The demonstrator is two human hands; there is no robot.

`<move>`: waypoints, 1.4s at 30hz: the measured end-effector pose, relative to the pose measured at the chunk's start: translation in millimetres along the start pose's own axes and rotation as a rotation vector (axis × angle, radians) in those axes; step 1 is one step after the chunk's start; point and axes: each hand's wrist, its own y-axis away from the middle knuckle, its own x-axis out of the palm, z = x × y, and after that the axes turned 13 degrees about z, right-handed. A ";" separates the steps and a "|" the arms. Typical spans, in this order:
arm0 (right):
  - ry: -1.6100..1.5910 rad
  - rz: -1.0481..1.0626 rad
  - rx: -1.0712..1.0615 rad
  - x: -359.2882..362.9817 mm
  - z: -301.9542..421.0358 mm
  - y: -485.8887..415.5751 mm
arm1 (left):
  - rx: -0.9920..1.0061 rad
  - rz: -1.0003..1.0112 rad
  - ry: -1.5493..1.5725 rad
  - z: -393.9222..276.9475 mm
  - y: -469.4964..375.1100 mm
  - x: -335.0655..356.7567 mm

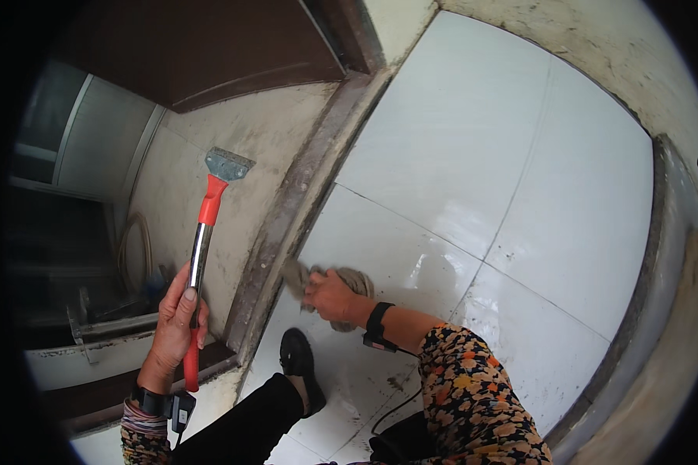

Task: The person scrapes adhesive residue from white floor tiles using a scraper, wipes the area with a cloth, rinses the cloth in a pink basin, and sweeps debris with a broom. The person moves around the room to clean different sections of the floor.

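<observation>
My left hand (pixel 180 319) grips a long-handled scraper (pixel 201 250) by its metal shaft. The scraper has a red grip and a red neck, and its wide grey head points up, away from me. My right hand (pixel 333 296) is closed on a bunched grey-brown cloth (pixel 355 282) that lies on the white floor tiles (pixel 384 232), close to the edge of the door sill. Part of the cloth is blurred. The tiles near it look wet and bear dark specks of dirt.
A stained door frame sill (pixel 302 192) runs along the left of the tiles, beside a brown door (pixel 238 46). A raised edge (pixel 657 261) borders the right side. My black shoe (pixel 299 363) stands below the cloth. A coiled hose (pixel 134 250) is at the left.
</observation>
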 end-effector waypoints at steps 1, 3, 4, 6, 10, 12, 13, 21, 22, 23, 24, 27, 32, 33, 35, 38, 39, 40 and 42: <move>-0.145 0.133 0.035 -6.5 5.4 4.9 | 0.019 0.022 0.017 -1.1 -0.3 0.5; -0.492 0.013 0.063 -34.9 12.0 16.5 | 0.011 0.064 0.005 -0.5 -1.9 -0.1; -0.637 -0.002 0.141 -56.4 16.0 25.7 | 0.022 0.074 0.027 0.7 -3.4 -0.6; -0.678 -0.139 0.213 -109.5 17.3 42.0 | 0.022 0.076 0.026 1.7 -7.0 -2.3; -0.410 -0.221 0.533 -172.0 7.3 59.6 | 0.070 0.142 0.037 -4.4 -15.9 -1.1; -0.053 -0.179 0.753 -164.8 -0.5 56.2 | 0.084 0.165 0.027 -10.9 -20.7 2.5; 0.160 -0.197 0.824 -150.7 1.8 56.7 | 0.094 0.169 0.017 -14.3 -22.0 4.7; 0.600 -0.325 0.950 -122.5 -23.3 106.7 | 0.208 0.198 0.017 -30.4 -21.1 18.4; 0.603 -0.374 1.045 -129.7 -22.7 121.3 | 0.207 0.195 0.021 -31.5 -21.6 20.0; 0.661 -0.449 1.132 -138.9 -23.3 139.5 | 0.224 0.210 0.034 -32.0 -23.2 21.8; 0.676 -0.490 1.217 -149.0 -21.7 160.6 | 0.225 0.207 0.031 -32.8 -24.3 23.4; 0.747 -0.606 1.415 -170.7 -7.1 236.5 | 0.270 0.240 0.039 -32.5 -28.2 26.8; 0.683 -0.726 1.866 -159.4 69.0 356.9 | 0.379 0.335 0.030 -32.5 -31.6 26.6; 0.693 -0.754 1.947 -152.6 87.5 379.3 | 0.414 0.372 0.024 -33.5 -33.0 28.1; 0.644 -0.813 2.079 -135.7 125.5 416.0 | 0.387 0.393 0.021 -35.1 -34.9 31.6; 0.608 -0.814 2.173 -117.4 157.9 453.3 | 0.314 0.475 -0.065 -37.9 -38.9 42.8; 0.611 -0.821 2.160 -113.9 161.6 460.3 | 0.279 0.506 -0.106 -38.3 -39.3 48.6; 0.648 -0.833 2.146 -112.0 161.9 463.1 | 0.254 0.543 -0.099 -37.3 -39.4 53.3; 0.684 -0.856 2.077 -117.2 151.6 461.8 | 0.224 0.550 -0.116 -36.6 -37.8 58.8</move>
